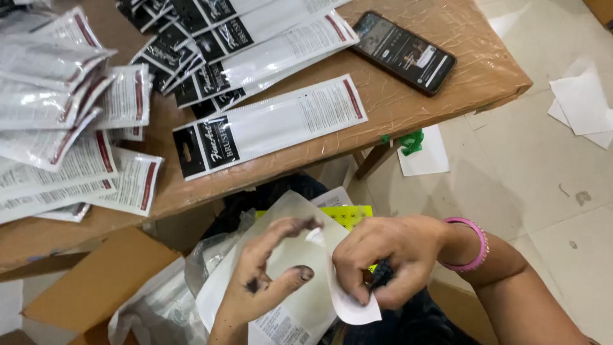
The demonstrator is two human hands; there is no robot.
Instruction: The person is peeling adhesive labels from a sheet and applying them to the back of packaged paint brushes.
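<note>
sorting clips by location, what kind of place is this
Probably a small packing workshop. Stacks of flat white packaging pouches cover a brown paper-wrapped table, an open cardboard box sits below, and the hands, left and right, handle another pouch.
</note>
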